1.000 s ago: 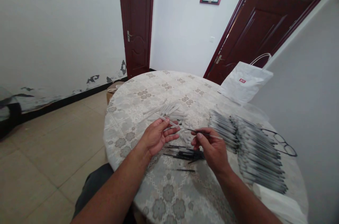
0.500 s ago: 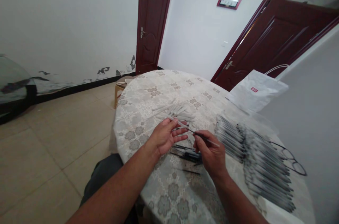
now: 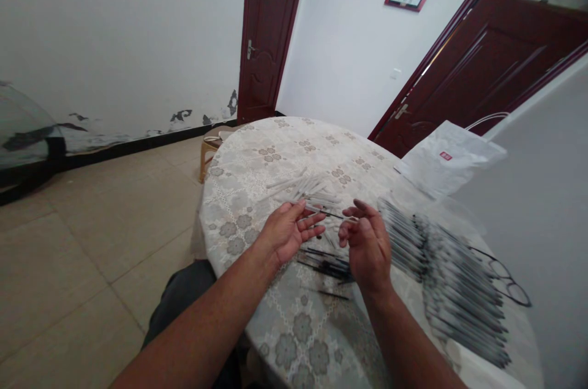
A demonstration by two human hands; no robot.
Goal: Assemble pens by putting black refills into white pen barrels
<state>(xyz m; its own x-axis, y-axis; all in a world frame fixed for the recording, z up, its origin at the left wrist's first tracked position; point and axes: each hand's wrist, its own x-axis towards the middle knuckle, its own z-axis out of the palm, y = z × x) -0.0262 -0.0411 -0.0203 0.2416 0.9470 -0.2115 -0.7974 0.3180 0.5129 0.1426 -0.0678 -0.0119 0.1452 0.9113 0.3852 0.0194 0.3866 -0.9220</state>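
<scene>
My left hand [image 3: 290,231] pinches a thin white tube [image 3: 312,208] between thumb and forefinger, its other fingers spread palm up. A slim dark rod, which looks like a pen refill [image 3: 333,214], runs from the tube toward the right. My right hand [image 3: 367,242] is at the rod's far end, its fingers apart; whether a fingertip touches the rod is unclear. Beyond my hands lies a loose pile of white tubes [image 3: 303,185]. Nearer to me, several dark refills [image 3: 328,265] lie partly behind my right hand.
Rows of clear-and-dark pens [image 3: 468,291] lie on the right of the round table, beside eyeglasses [image 3: 503,275]. A white paper bag [image 3: 441,156] stands behind them. The patterned tablecloth [image 3: 285,340] covers the table. A stool [image 3: 209,150] is at its far left side.
My right hand has loosened from its pinch on the rod, and its fingers have spread and lifted. My left hand still holds the tube in nearly the same place. The view has shifted slightly.
</scene>
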